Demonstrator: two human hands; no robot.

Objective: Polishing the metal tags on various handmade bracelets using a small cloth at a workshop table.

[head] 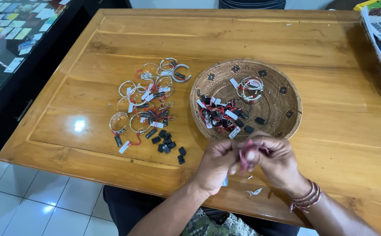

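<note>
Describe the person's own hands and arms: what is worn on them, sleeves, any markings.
Both forearms are bare, with no sleeves in view. The left hand wears nothing that shows: no ring, watch or glove. The right hand is also ungloved, but its wrist carries a stack of thin bracelets in red, pink and pale tones. No markings are visible on either arm.

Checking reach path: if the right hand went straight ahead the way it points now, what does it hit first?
The right hand points up and left, toward the left hand, with a pink cloth pinched between them. It would likely meet the cloth, then the left hand. Just beyond lies the woven basket rim; depth is unclear.
</note>
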